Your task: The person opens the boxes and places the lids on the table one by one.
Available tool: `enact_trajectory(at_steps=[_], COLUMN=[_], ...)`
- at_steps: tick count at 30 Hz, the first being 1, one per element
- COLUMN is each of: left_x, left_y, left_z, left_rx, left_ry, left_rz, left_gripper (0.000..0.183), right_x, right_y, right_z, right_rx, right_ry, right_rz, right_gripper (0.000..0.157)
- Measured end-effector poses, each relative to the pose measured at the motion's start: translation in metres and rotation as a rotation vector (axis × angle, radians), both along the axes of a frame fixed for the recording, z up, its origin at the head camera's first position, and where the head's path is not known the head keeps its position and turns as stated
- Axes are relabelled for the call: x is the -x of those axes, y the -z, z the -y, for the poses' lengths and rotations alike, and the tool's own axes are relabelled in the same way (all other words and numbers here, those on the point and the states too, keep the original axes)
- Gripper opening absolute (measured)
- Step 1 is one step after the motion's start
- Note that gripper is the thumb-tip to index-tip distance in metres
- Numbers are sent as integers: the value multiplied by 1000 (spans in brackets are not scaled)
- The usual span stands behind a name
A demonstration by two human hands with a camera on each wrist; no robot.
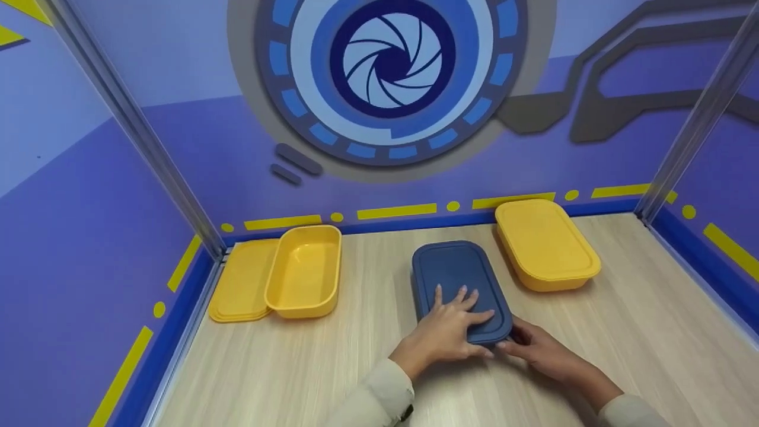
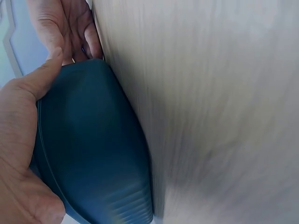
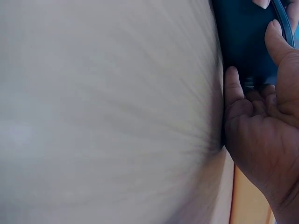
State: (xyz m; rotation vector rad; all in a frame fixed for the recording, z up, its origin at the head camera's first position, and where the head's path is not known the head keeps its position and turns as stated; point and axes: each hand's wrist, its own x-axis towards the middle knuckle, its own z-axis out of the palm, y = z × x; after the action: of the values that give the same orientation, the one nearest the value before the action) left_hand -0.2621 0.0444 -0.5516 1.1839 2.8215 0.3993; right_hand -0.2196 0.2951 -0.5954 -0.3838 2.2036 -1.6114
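Observation:
A dark blue lidded food container (image 1: 453, 267) rests on the table, its lid on top. My left hand (image 1: 445, 332) lies on the lid with fingers spread and fairly straight, its thumb reaching down past the near edge. Around the near right corner, my right hand (image 1: 545, 353) grips the container, thumb on the near wall and fingers along the right side. In the left wrist view, the container's wall (image 2: 93, 140) shows ridges near its base. The right wrist view has the right hand's fingers (image 3: 234, 86) low against the dark wall, partly hidden.
On the left stands a lidless yellow container (image 1: 305, 305), beside a yellow lid (image 1: 240, 284) on the table. A yellow container with its lid on (image 1: 545, 243) is at the back right. Printed panels (image 1: 415, 190) close in the back and sides of the wood-look table (image 1: 379, 267).

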Motion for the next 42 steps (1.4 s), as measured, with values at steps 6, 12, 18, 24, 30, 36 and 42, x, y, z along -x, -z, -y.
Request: enact_trajectory(at_steps=[6,12,18,24,30,36,42], left_x=[0,-1,0,2,0,-1,-3], left_y=[0,-3,-4,-5,-4,-4,-3], left_z=[1,2,4,6,7,9,10], left_rx=[-7,-16,-35,-53,-70,-87,-90], left_ry=[-12,-11,5,20,39,66,92], left_rz=[12,7,-4,7,34,51,25], left_gripper=[80,72,65,64,63,63,60], right_x=[1,1,2,2,2,1,-1], right_y=[0,-2,-4,-4,-3,-5,-5], right_z=[0,1,4,3,3,5,6], right_rx=[0,-36,-60,-98,-95,-101,-149], right_ry=[4,9,18,31,33,25,59], right_rz=[8,8,17,16,2,-6,26], right_gripper=[84,84,85,82,81,84,86])
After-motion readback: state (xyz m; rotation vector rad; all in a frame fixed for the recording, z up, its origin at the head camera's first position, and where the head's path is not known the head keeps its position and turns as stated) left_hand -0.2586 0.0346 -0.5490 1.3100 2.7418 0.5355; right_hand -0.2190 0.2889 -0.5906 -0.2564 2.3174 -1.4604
